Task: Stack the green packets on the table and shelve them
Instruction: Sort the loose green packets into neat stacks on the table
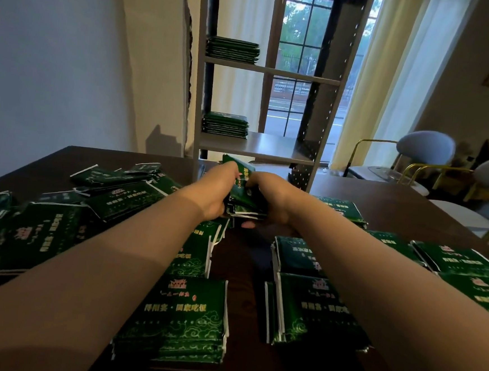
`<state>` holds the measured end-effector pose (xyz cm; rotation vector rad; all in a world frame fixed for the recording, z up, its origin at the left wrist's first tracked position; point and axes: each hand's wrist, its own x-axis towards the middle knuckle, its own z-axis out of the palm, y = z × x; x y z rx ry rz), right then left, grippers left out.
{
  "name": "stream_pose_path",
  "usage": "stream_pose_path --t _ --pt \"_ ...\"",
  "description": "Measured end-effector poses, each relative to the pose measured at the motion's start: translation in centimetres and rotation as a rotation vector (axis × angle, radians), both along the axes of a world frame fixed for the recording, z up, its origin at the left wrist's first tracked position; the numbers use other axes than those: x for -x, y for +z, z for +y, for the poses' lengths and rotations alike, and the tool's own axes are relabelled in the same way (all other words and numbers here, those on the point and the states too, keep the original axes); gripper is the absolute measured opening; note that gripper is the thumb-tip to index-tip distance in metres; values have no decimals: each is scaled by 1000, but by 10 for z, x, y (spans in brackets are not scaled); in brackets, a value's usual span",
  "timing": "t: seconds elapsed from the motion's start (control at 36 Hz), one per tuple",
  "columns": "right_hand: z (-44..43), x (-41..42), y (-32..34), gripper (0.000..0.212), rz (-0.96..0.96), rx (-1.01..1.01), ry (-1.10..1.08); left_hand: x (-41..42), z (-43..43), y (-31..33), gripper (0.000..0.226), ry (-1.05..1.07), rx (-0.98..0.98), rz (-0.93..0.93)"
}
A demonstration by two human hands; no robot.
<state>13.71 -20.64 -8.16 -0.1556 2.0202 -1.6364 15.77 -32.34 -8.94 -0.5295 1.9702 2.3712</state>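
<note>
Both my hands grip one stack of green packets (243,198), held tilted above the far middle of the dark table (397,203). My left hand (218,190) holds its left side and my right hand (268,197) holds its right side. Several loose green packets lie spread over the table: a pile at the left (37,233), one near the front (185,321) and another at the right (315,311). Behind the table, the shelf unit (271,71) carries two packet stacks, one on the upper board (233,49) and one on the lower board (225,124).
A white wall stands at the left. A window with pale curtains (392,80) lies behind the shelf. Chairs with gold frames (424,158) stand beyond the table's right edge. The right parts of both shelf boards are bare.
</note>
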Motion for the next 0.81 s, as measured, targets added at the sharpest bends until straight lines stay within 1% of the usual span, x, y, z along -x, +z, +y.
stream_pose_path --t 0.11,0.14,0.17,0.19,0.25,0.28,0.33,0.36,0.39,0.44,0.53,0.58,0.64,0.69,0.75,0.81 --pt "-3 -1 0 12 -7 10 3 0 8 2 20 113 23 0" --pt "-5 -1 -1 11 6 7 -20 1 10 2 27 148 33 2" --pt "-8 -1 -2 11 16 5 -48 1 12 2 40 174 43 2" --pt "-9 0 -3 11 21 11 -71 5 14 0 48 188 58 7" --pt "-10 1 -5 12 25 39 -104 7 19 0 37 175 112 53" --pt "-10 3 -7 14 31 57 -121 6 21 1 41 184 115 63" --pt "-6 6 -10 16 44 91 -151 10 20 0 72 210 74 44" --pt "-4 6 -10 17 51 104 -162 16 17 -5 80 207 62 46" --pt "-2 7 -11 19 55 120 -176 22 15 -10 82 198 58 61" --pt "0 9 -12 24 38 176 -208 31 8 -19 80 210 32 82" --pt "-1 10 -11 20 -11 264 -217 24 10 -11 75 307 -74 108" --pt "-1 7 -11 17 -27 252 -176 27 10 -9 68 381 -102 102" --pt "1 5 -12 15 -3 218 -172 27 10 -10 73 353 -121 75" --pt "5 4 -10 12 17 251 -216 24 9 -10 79 270 -113 47" --pt "13 2 -7 7 54 237 -247 14 7 -4 66 196 -121 33" --pt "22 2 -3 5 78 153 -247 5 2 3 46 163 -135 50"
